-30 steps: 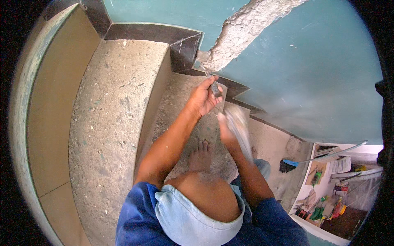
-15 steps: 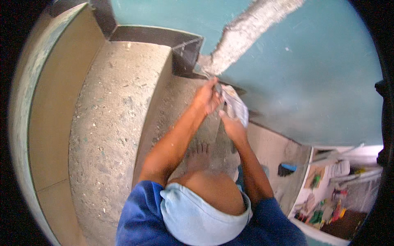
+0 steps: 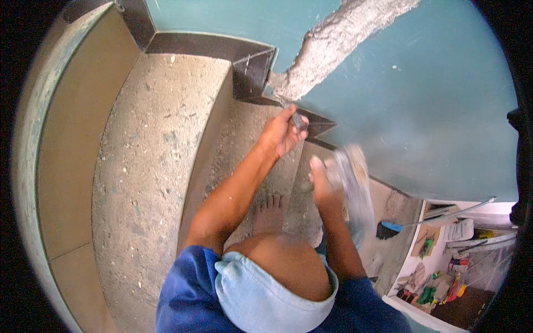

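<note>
Chisel point(image 3: 300, 121), short and grey, stands tilted at the lower end of the groove point(image 3: 333, 55), a rough strip of bare plaster, its narrow end right by that end; whether the tip touches the plaster is too small to tell. Fingers of the left hand point(image 3: 281, 135) are curled round it, thumb along the near side, leaving little gap. Below and to the right of the groove, well apart from the chisel, the right hand point(image 3: 326, 186) has its thumb raised and its fingers bent round a pale tool point(image 3: 356, 186), so blurred that its shape cannot be told. Dark tiles point(image 3: 251, 73) edge the wall point(image 3: 438, 122) just left of the groove's lower end, and the wall itself, blue-green, spreads on both sides of the groove. Farther left of the groove lies a wide step point(image 3: 152, 150) sprinkled with chips. Straight below the groove come a bare foot point(image 3: 270, 210) and a bent knee point(image 3: 286, 263). Well off to the groove's lower right lie a blue-and-black broom point(image 3: 391, 227) and a jumbled pile point(image 3: 441, 286).
</note>
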`<state>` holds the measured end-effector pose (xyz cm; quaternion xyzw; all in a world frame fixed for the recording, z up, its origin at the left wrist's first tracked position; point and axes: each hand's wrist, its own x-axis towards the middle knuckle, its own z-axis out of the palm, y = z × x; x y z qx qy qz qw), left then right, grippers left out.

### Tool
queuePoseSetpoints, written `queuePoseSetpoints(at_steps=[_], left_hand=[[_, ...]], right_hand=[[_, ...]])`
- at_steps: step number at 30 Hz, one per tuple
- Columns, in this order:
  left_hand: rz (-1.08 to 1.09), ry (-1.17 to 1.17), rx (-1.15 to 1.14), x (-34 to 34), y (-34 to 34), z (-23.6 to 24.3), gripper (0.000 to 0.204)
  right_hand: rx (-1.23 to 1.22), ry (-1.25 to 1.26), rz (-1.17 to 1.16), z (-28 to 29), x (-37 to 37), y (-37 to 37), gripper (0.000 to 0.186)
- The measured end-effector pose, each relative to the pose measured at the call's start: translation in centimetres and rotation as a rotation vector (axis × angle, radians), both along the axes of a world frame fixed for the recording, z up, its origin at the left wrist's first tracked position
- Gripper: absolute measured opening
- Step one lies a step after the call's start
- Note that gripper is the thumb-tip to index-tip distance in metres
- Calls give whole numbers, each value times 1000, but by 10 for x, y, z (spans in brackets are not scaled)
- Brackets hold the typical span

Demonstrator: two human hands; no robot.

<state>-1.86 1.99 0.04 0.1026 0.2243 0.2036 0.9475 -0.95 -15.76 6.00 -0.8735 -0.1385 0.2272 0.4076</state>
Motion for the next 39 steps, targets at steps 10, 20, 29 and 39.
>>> queuePoseSetpoints(at_steps=[10,20,29,39], left_hand=[[-44,-4,-27,0,-2,-2,19],[7,55,-27,-1,-5,9,19],[26,-16,17,3,-12,0,18],[-463,227,717,-17,-77,0,35]], right_hand=[[135,-125,20,-27,8,-14,54],[228,-146,197,-23,12,-4,38],[-141,-44,222,-24,28,9,70],[451,349,-146,-38,24,-82,31]])
